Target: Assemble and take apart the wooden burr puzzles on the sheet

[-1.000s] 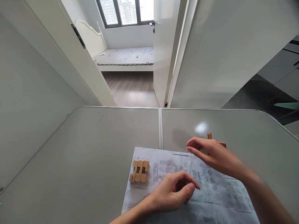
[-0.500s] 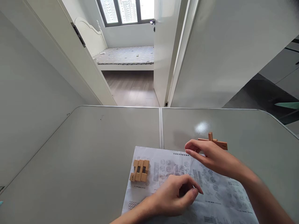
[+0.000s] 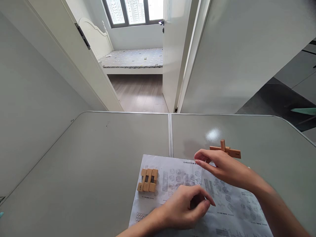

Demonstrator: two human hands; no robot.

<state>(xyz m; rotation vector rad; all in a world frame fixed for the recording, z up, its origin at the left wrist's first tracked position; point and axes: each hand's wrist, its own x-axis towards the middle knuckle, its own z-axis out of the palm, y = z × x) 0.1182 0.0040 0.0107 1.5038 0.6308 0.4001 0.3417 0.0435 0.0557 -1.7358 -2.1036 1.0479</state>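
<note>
The right hand (image 3: 221, 164) has its grip loosely spread over the upper edge of a printed diagram sheet (image 3: 160, 162); the left hand (image 3: 186, 208) is curled and shadowed, so I cannot tell whether it holds anything. Notched wooden puzzle blocks (image 3: 147, 179) lie on the sheet's left side, crossed wooden pieces (image 3: 230, 151) on the table (image 3: 103, 164) just beyond the right hand.

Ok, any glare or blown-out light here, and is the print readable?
Head view: a white glare patch on the table, beyond the right hand; same view, the window is overexposed, nearly white at its right; same view, most print on the paper sheet is too small to read.
</note>
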